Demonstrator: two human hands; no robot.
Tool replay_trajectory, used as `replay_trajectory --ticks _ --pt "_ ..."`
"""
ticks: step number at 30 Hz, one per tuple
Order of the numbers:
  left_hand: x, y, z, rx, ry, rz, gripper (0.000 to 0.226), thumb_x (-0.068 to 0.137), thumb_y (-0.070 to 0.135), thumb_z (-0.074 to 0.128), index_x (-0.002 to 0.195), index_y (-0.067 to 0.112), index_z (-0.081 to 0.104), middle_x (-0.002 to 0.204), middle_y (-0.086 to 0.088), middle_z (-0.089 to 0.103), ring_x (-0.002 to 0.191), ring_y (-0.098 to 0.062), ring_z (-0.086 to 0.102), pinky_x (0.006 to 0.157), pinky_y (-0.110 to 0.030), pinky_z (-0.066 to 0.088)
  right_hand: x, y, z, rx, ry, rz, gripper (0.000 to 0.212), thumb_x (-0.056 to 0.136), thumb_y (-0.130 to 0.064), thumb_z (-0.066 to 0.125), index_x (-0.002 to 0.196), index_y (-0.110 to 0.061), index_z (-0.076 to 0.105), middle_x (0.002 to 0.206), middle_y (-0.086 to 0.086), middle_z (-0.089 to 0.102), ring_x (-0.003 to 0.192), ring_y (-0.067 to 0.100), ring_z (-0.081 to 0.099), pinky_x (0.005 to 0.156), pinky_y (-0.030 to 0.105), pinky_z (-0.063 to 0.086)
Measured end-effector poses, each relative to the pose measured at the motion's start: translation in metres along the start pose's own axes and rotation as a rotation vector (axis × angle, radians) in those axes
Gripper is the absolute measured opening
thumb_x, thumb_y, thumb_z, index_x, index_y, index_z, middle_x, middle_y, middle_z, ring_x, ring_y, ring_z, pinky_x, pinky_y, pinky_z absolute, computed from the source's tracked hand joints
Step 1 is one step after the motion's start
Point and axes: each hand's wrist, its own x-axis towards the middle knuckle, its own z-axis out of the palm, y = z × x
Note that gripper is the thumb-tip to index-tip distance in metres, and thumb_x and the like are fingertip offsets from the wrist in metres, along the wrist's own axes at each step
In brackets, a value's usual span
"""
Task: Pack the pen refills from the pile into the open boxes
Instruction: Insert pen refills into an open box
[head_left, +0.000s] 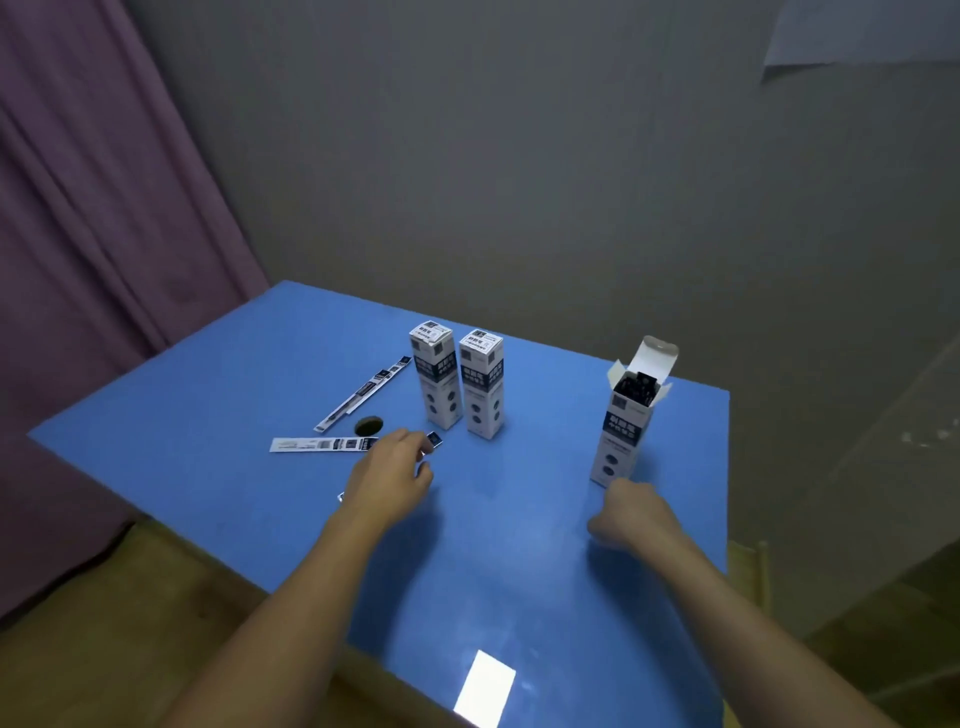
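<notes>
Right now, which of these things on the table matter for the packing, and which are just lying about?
In the job: refills, open box, left hand, right hand.
Lying about: two closed boxes, curtain, table hole.

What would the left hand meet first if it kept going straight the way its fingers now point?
Probably the nearer of the two closed boxes: the left hand points up and right across the blue table, fingertips at a packaged pen refill it seems to be pinching. Depth from this single view is uncertain.
</notes>
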Motion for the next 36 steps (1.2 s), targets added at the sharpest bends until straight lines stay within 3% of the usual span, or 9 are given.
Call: replay_trajectory --ticks 4,7,11,23,28,36 --pt "-0.014 -0.023 -0.015 0.053 0.015 -0.081 0.019 0.091 0.023 0.055 0.109 0.024 0.062 0.109 0.008 0.057 0.103 -0.019 0.056 0.081 -0.037 0.051 0.002 -0.041 0.003 -0.010 0.015 -0.127 0.007 0.084 -0.014 0.053 0.086 -0.013 0.047 0.084 0.003 0.053 0.075 0.022 0.053 0.055 0.026 0.039" --pt "-0.024 -0.051 -0.031 0.079 0.022 -0.144 0.022 0.092 0.024 0.054 0.113 0.026 0.062 0.114 0.009 0.057 0.108 -0.017 0.056 0.085 -0.037 0.052 0.007 -0.076 0.008 -0.024 0.066 -0.222 0.017 0.085 -0.016 0.055 0.098 -0.013 0.046 0.106 0.010 0.057 0.096 0.028 0.055 0.067 0.031 0.041" --pt "-0.037 -0.101 -0.053 0.121 0.027 -0.214 0.024 0.092 0.025 0.051 0.113 0.025 0.061 0.116 0.007 0.058 0.108 -0.019 0.057 0.085 -0.035 0.051 0.010 -0.131 0.021 -0.058 0.121 -0.315 0.029 0.087 -0.017 0.055 0.115 -0.010 0.049 0.118 0.011 0.053 0.112 0.031 0.052 0.074 0.032 0.041" --pt "-0.053 -0.228 -0.096 0.148 -0.021 -0.251 0.027 0.094 0.025 0.050 0.118 0.021 0.062 0.115 0.003 0.057 0.109 -0.018 0.056 0.085 -0.034 0.051 0.004 -0.277 0.052 -0.145 0.142 -0.384 0.022 0.088 -0.018 0.058 0.099 -0.015 0.040 0.115 0.009 0.050 0.110 0.030 0.050 0.073 0.035 0.040" --pt "-0.041 -0.265 -0.111 0.140 -0.048 -0.231 0.028 0.095 0.023 0.049 0.119 0.020 0.062 0.116 0.002 0.058 0.106 -0.019 0.057 0.084 -0.035 0.051 0.007 -0.319 0.059 -0.147 0.168 -0.318 0.032 0.086 -0.019 0.059 0.116 -0.012 0.050 0.114 0.008 0.051 0.111 0.029 0.051 0.075 0.035 0.043" --pt "-0.002 -0.288 -0.117 0.129 -0.061 -0.176 0.027 0.097 0.022 0.049 0.120 0.017 0.062 0.118 0.000 0.058 0.107 -0.020 0.056 0.086 -0.036 0.052 0.024 -0.353 0.062 -0.136 0.158 -0.277 0.047 0.086 -0.014 0.056 0.132 -0.017 0.048 0.121 0.008 0.050 0.114 0.028 0.050 0.081 0.035 0.044"
